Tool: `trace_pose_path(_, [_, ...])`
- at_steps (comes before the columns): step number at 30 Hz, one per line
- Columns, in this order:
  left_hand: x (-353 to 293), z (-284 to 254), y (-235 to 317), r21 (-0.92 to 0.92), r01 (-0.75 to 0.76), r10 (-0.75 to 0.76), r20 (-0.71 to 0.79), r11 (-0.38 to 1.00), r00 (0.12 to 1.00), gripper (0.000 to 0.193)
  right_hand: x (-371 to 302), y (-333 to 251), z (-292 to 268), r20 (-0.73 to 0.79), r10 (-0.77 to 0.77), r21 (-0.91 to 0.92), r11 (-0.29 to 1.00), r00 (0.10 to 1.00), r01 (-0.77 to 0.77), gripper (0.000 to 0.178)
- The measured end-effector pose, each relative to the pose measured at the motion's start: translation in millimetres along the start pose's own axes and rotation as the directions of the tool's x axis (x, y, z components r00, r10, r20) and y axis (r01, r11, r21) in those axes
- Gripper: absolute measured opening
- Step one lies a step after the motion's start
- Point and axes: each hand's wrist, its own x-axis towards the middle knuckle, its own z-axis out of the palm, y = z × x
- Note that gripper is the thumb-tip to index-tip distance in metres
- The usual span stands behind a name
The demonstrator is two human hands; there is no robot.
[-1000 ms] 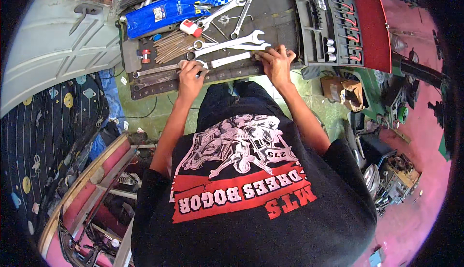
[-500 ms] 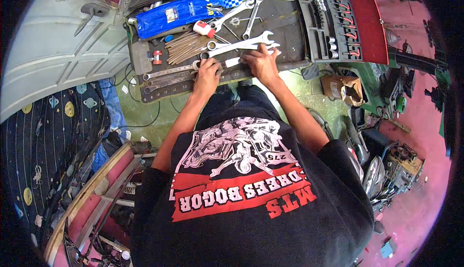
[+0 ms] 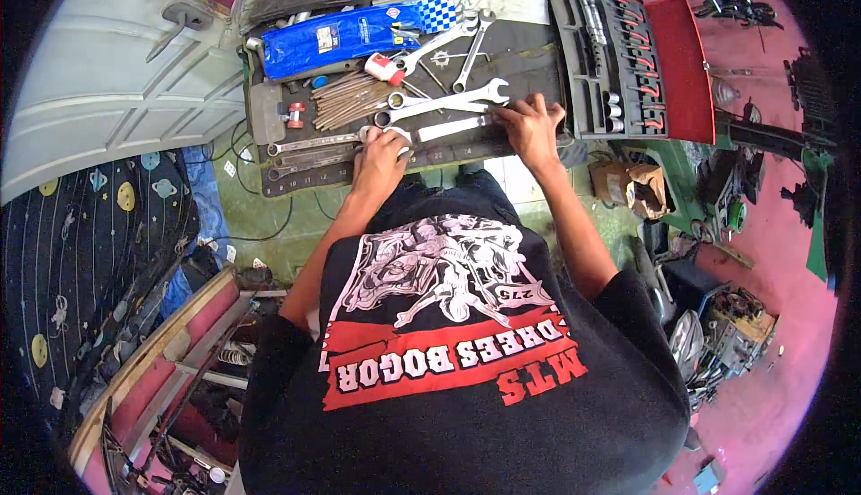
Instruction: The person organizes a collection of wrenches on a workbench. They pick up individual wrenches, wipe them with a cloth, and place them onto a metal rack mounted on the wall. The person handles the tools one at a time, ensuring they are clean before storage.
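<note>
A shiny wrench (image 3: 448, 126) lies level along the near part of a dark tool roll (image 3: 430, 156). Its right end is in the closed fingers of my right hand (image 3: 535, 134). My left hand (image 3: 380, 163) has its fingers bent over the wrench's left end, which they partly cover. To the left of that hand, several smaller wrenches (image 3: 316, 146) lie side by side on the roll. Just beyond my hands rest large combination wrenches (image 3: 448, 103), their open jaws pointing right.
Farther back are a bundle of brown rods (image 3: 348, 105), a white-and-red bottle (image 3: 384, 68), a blue packet (image 3: 332, 42) and more wrenches (image 3: 473, 52). An open socket set (image 3: 605, 65) with a red lid stands right. A cardboard box (image 3: 633, 188) sits below it.
My right hand has slid rightward to the wrench's end, spreading my hands farther apart. My left hand has shifted slightly nearer to me. The view has tilted a little.
</note>
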Motion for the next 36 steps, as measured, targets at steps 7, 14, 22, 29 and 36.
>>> trace_pose_path(7, [8.4,8.3,10.5,0.103,-0.029,0.039,-0.092,0.994,0.995,0.036,9.9,22.0,-0.9,0.091,-0.115,-0.003,0.993,0.989,0.116,0.032])
trace_pose_path(14, [16.3,22.3,10.1,0.165,0.027,-0.013,-0.089,0.986,0.996,0.032,25.1,31.2,1.6,0.228,-0.148,0.130,0.984,0.962,0.121,0.027])
trace_pose_path(22, [19.5,14.5,25.2,0.205,-0.002,0.012,-0.048,0.979,0.999,0.019,15.3,39.9,0.5,0.256,-0.269,0.185,0.956,0.929,0.225,0.026])
trace_pose_path(29, [18.1,14.6,31.8,0.307,-0.136,0.164,-0.068,0.942,0.984,0.005,4.8,39.9,-5.2,0.116,-0.311,0.182,0.940,0.943,0.288,0.025])
trace_pose_path(36, [6.1,36.7,29.0,0.303,-0.141,0.198,-0.166,0.943,0.966,0.012,-8.7,37.9,4.2,-0.065,-0.325,0.063,0.942,0.943,0.329,0.029])
